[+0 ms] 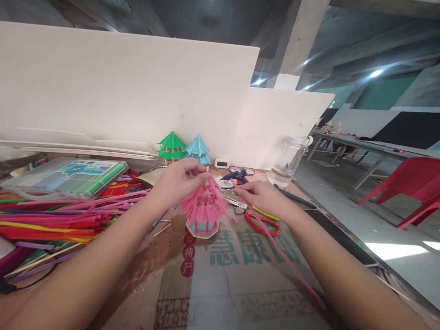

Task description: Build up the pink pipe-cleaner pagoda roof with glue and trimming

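A small pink pagoda model (202, 211) with a fringed, tiered roof and a pale octagonal base stands upright on a printed cardboard sheet (233, 279). My left hand (182, 182) is closed at its tip, thumb and fingers pinching the top by a short stick end. To the right, my right hand (261, 198) pinches a long pink pipe cleaner (287, 261), whose tail hangs down across the sheet. Behind the right fingers lies a blue glue gun (237, 175). Red-handled scissors (263, 224) rest just below that hand.
Bundles of coloured pipe cleaners (62, 222) and a clear plastic case (68, 176) fill the left side. Green (172, 146) and blue (198, 149) pagoda models stand behind, near a small digital clock (222, 163). A clear jug (287, 162) is at back right. Beyond stands a red chair (405, 188).
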The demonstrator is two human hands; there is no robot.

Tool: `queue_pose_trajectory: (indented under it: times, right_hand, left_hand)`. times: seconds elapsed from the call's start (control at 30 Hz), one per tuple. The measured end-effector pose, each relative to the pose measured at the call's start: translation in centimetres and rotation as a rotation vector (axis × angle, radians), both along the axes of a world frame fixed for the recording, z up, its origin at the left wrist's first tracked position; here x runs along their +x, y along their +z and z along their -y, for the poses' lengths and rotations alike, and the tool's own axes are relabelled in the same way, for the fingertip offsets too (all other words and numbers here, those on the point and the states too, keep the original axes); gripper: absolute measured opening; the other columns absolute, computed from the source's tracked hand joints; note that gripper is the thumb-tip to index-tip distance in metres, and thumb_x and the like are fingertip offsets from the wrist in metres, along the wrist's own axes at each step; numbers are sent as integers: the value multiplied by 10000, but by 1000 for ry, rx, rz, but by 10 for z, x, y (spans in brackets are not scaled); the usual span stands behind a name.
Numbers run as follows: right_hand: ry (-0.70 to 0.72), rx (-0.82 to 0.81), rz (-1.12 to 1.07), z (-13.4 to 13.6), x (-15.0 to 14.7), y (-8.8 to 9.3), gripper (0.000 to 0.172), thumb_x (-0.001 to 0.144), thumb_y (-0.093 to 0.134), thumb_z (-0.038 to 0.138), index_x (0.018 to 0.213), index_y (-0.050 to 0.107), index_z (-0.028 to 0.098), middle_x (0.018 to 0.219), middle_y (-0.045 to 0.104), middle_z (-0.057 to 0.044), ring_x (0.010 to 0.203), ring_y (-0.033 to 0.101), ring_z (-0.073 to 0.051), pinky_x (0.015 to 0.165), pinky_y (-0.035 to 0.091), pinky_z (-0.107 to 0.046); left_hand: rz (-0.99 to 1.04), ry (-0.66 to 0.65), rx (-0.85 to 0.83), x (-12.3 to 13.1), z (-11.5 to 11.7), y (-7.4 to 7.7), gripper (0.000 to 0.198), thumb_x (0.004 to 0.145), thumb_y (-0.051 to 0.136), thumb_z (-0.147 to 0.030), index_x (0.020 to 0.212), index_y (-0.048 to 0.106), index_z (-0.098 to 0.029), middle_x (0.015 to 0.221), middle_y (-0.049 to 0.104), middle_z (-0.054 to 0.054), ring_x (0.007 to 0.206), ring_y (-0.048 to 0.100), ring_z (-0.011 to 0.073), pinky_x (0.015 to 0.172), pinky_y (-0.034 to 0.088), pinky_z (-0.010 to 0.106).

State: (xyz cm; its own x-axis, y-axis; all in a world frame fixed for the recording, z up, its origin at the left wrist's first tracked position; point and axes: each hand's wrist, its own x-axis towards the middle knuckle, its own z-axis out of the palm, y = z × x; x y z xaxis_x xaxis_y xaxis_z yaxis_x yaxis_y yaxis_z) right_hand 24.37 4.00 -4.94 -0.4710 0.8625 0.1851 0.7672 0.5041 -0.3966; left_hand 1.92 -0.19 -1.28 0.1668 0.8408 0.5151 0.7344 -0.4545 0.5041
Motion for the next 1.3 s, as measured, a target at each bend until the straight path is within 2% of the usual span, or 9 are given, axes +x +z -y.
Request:
queue_pose_trajectory:
  times: [0.17, 0.27, 0.4, 0.57, 0.8, 0.9, 1.03, 1.17, 1.3]
  right_hand:
    - [26, -28, 158, -15, -2, -18, 357, 906, 434, 355, 684, 660, 190, 668, 658, -16, 615, 572, -143, 546, 344, -234]
    - [-60, 32, 168, -28, 8, -24, 274, 906, 439, 273, 980, 695, 210, 856, 706, -47, 762, 621, -172, 632, 397, -242]
    - [-150, 95, 219, -50, 23, -44, 378, 860, 496, 178, 1212, 626, 234, 1106, 673, -97, 970, 617, -219, 792, 421, -279]
    - [-162, 116, 277, -71, 30, -69, 327, 863, 515, 185, 1148, 673, 197, 1107, 673, -122, 1028, 607, -239, 842, 424, -284]
    - [-214, 154, 216, -79, 29, -77, 216, 854, 500, 180, 904, 710, 169, 899, 711, -119, 845, 651, -215, 742, 436, -264]
    - [-311, 209, 97, -82, 31, -72, 244, 885, 428, 208, 947, 657, 150, 823, 701, -114, 738, 640, -206, 662, 436, -264]
    - [-334, 334, -88, -76, 33, -46, 385, 955, 230, 266, 1026, 586, 138, 902, 677, -122, 814, 620, -211, 686, 450, -286]
    - [-99, 520, -312, -40, 24, -13, 373, 963, 304, 385, 1098, 579, 172, 997, 676, -89, 905, 616, -206, 749, 460, -302]
    - [92, 759, -193, 4, 8, 1, 317, 969, 351, 322, 1086, 614, 189, 902, 674, -78, 815, 617, -199, 675, 440, -295]
  left_hand:
    - [-61, 18, -26, 1, 3, 4, 285, 789, 516, -424, 787, 663, -179, 853, 694, 32, 851, 605, 203, 736, 445, 279]
    - [-114, -3, -17, -1, 3, 4, 321, 822, 493, -438, 863, 695, -192, 903, 702, 25, 886, 607, 202, 761, 449, 273]
    - [-129, -62, -112, -6, 3, 6, 353, 827, 495, -471, 960, 702, -219, 988, 698, 14, 922, 608, 198, 768, 462, 264]
    - [-92, -51, -153, -2, 6, 6, 291, 793, 555, -442, 905, 711, -222, 934, 693, 4, 868, 613, 181, 759, 465, 268]
    - [-94, -87, -75, 2, 7, 1, 228, 809, 555, -398, 838, 722, -244, 904, 700, -17, 843, 618, 160, 731, 457, 256]
    - [-83, -64, -74, 1, 7, 0, 228, 805, 559, -393, 840, 728, -244, 899, 706, -19, 842, 623, 159, 720, 464, 246]
    - [-60, -36, -72, 4, 9, 1, 225, 792, 572, -377, 817, 738, -226, 870, 717, -13, 819, 634, 163, 718, 480, 238]
    - [-43, -76, -128, 6, 10, 2, 258, 797, 570, -409, 885, 744, -240, 932, 729, -8, 858, 646, 188, 723, 499, 250]
    - [-10, -182, -220, 1, 8, 1, 300, 814, 563, -445, 999, 724, -272, 1022, 719, -3, 915, 643, 200, 769, 510, 278]
